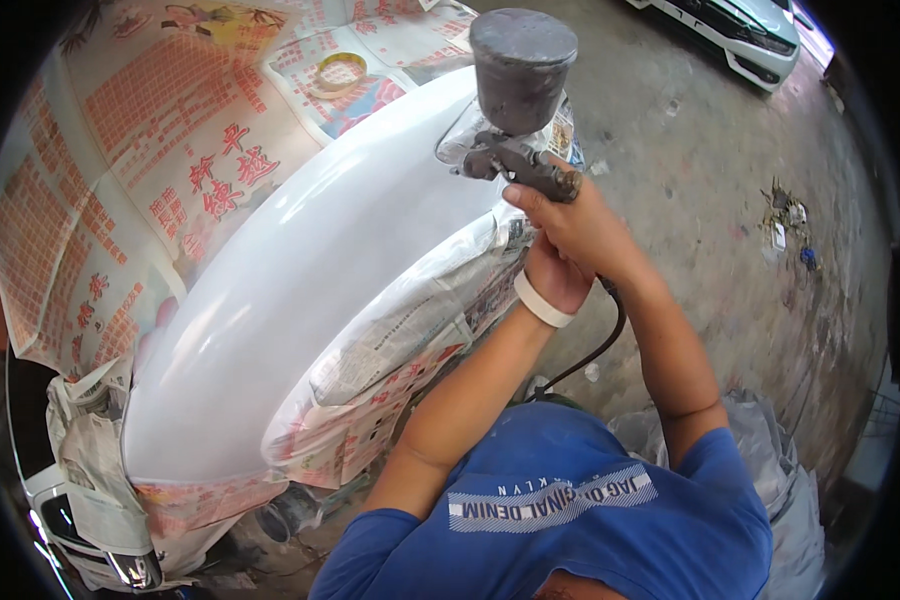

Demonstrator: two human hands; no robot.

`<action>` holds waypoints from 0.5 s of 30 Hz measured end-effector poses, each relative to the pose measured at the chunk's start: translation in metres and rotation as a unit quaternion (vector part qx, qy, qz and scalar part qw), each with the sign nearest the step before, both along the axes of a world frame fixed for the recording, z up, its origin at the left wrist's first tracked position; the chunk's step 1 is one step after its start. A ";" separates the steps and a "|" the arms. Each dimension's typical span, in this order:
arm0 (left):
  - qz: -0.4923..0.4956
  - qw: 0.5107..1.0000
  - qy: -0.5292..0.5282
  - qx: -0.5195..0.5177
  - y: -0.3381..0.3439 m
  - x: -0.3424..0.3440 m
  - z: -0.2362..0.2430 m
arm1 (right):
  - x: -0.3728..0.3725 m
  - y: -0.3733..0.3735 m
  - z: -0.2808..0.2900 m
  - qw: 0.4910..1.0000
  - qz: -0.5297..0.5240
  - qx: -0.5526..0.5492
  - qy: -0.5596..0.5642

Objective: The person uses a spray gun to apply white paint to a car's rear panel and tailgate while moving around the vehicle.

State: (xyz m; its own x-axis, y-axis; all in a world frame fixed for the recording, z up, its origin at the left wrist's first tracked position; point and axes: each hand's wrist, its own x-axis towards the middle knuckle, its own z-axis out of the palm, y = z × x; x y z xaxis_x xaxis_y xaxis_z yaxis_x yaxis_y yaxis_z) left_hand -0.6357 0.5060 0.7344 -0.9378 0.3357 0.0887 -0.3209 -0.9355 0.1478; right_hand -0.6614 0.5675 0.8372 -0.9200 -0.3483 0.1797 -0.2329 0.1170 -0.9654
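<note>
The right hand (588, 222) has its grip wrapped around a dark spray gun (515, 163) by the far end of a glossy white panel (300, 260); the left hand (558, 278), just below, has a grip I can't make out. Printed paper (160, 150) borders the panel.
</note>
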 end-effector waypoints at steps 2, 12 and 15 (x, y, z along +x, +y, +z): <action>0.016 0.999 0.031 0.000 0.000 -0.016 -0.009 | -0.003 -0.001 0.028 0.996 0.001 0.052 -0.067; 0.018 0.989 0.098 0.104 0.033 -0.092 0.005 | -0.073 0.012 0.056 0.989 -0.063 0.118 -0.054; 0.063 0.997 -0.052 0.004 0.045 -0.091 0.058 | -0.094 0.018 0.064 0.988 -0.088 0.120 -0.046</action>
State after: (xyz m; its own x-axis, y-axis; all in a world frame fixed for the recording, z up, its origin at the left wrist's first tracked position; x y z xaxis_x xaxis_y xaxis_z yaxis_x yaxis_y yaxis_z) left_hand -0.7265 0.5512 0.7921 -0.9767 0.2144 -0.0085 -0.2140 -0.9703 0.1125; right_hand -0.7551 0.5854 0.9009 -0.9789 -0.2030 0.0253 -0.1017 0.3755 -0.9212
